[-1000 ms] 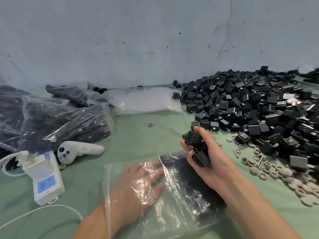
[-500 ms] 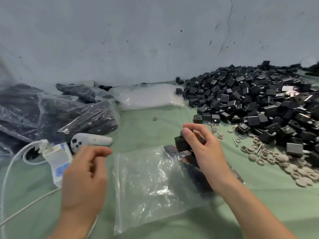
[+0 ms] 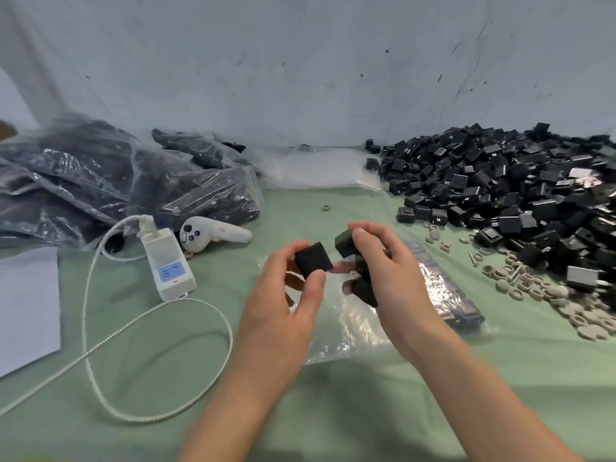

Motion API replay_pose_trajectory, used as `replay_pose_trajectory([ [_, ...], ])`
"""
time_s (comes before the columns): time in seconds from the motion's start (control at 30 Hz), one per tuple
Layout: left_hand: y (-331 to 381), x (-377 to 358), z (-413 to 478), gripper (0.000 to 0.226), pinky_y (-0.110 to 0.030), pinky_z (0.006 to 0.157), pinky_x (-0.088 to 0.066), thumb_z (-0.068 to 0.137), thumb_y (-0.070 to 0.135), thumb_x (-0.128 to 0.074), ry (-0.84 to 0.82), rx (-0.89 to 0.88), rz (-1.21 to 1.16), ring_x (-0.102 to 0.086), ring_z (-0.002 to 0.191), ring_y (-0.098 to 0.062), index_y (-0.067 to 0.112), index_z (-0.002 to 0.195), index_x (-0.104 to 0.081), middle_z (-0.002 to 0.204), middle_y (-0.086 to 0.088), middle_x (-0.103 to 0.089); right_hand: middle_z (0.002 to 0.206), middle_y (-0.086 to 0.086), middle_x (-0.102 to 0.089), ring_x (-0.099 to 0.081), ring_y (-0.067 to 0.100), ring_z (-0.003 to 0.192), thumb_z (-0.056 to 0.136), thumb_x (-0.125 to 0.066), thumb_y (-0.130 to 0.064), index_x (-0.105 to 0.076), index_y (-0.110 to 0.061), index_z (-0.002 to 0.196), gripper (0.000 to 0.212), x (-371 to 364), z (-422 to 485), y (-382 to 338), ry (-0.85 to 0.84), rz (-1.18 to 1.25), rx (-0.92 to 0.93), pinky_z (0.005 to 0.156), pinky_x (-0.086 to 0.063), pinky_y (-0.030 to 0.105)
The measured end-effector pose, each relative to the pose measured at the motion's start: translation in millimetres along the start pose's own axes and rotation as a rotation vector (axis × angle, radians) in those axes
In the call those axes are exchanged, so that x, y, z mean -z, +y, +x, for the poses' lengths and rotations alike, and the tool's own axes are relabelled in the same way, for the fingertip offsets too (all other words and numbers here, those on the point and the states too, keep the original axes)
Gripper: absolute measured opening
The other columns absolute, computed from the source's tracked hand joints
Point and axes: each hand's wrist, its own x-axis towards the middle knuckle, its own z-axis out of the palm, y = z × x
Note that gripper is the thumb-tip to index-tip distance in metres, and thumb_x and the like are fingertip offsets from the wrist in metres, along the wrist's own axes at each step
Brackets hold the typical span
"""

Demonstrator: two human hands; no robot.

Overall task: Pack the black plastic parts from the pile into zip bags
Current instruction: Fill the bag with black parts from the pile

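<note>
Head view: looked down at the tabletop (image 3: 333,411).
Left hand (image 3: 283,305): pinched one black part (image 3: 313,261) between thumb and fingers.
Right hand (image 3: 393,271): curled around several black parts (image 3: 345,243), just beside the left.
Zip bag (image 3: 363,331): lay flat under both hands, with some parts already inside at its right end.
Pile (image 3: 500,195): lay on the right, near the bag.
Risk: no hand held the bag mouth open, so parts could probably slip from the full right hand and scatter.

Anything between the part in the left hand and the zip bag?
Nothing visible. The black part in the left hand hangs just over the zip bag, which lies flat and unheld.
</note>
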Motion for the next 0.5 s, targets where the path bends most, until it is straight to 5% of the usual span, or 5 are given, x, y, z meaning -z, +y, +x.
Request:
replay_pose_trajectory([
  [0.07,-11.1,12.4,6.7,0.023,-0.010,0.070,-0.047,0.096,0.035,-0.060,0.117,0.137,-0.032,-0.063,0.084,0.000,0.043,0.117,-0.055,0.096,0.022,-0.067,0.083,-0.002,-0.071,-0.072,0.023,0.070,0.100,-0.057,-0.019,-0.068,-0.018,0.102,0.011,7.8,7.9,-4.9,0.052,0.076,-0.006,0.046,-0.049,0.027],
  [0.13,-28.5,27.1,13.8,0.022,-0.026,0.083,-0.053,0.097,0.032,-0.057,0.157,0.291,0.010,-0.065,0.088,-0.007,0.037,0.119,-0.055,0.096,0.015,-0.069,0.085,0.002,-0.071,-0.071,0.025,0.069,0.100,-0.058,-0.019,-0.068,-0.018,0.103,0.011,22.4,12.2,-6.1,0.122,0.112,-0.009,0.044,-0.047,0.027],
  [0.23,-53.4,37.5,15.7,0.028,-0.039,0.089,-0.048,0.100,0.029,-0.053,0.011,0.464,0.193,-0.063,0.100,-0.024,0.021,0.127,-0.055,0.109,-0.002,-0.068,0.083,0.000,-0.072,-0.069,0.023,0.066,0.100,-0.057,-0.022,-0.067,-0.020,0.104,0.011,47.6,13.9,-3.9,0.225,0.082,-0.032,0.042,-0.047,0.025],
  [0.37,-64.6,36.5,17.1,0.032,-0.034,0.078,-0.041,0.101,0.037,-0.049,-0.173,0.479,0.406,-0.060,0.106,-0.026,0.023,0.129,-0.053,0.114,-0.002,-0.067,0.091,0.001,-0.070,-0.074,0.020,0.069,0.101,-0.057,-0.022,-0.068,-0.025,0.100,0.012,69.8,19.1,-3.6,0.296,-0.085,0.013,0.044,-0.049,0.023],
  [0.5,-68.8,40.0,24.5,0.030,-0.035,0.085,-0.042,0.098,0.044,-0.050,-0.286,0.377,0.457,-0.054,0.104,-0.022,0.034,0.125,-0.058,0.106,0.006,-0.062,0.091,0.001,-0.072,-0.074,0.022,0.068,0.099,-0.059,-0.022,-0.070,-0.032,0.092,0.016,82.1,21.0,0.0,0.298,-0.179,0.051,0.046,-0.050,0.026],
])
